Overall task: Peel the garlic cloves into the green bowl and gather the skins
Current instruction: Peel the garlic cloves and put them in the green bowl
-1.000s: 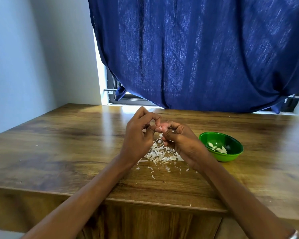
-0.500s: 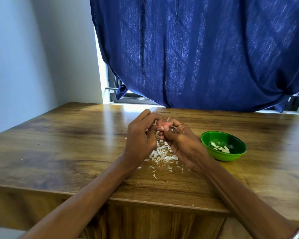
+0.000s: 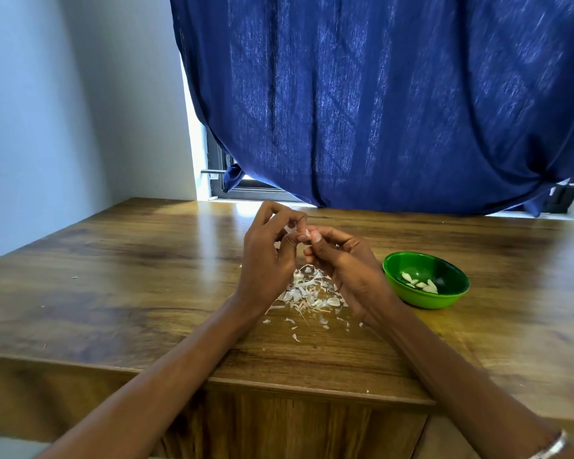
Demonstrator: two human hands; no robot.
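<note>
Garlic clove (image 3: 307, 234): pinched between the curled fingertips of the left hand (image 3: 268, 256) and right hand (image 3: 345, 264), raised above the wooden table (image 3: 113, 293). Skins (image 3: 307, 293): loose pile on the table directly beneath both hands, scattered flakes nearer. Green bowl (image 3: 426, 280): right of the hands, holding several peeled cloves (image 3: 421, 282). Blue curtain (image 3: 378, 101): hanging at the far side.

Two bare forearms reach forward from the near edge. The left hand (image 3: 265, 260) and right hand (image 3: 342, 263) meet raised, fingers curled, fingertips pinching together.
</note>
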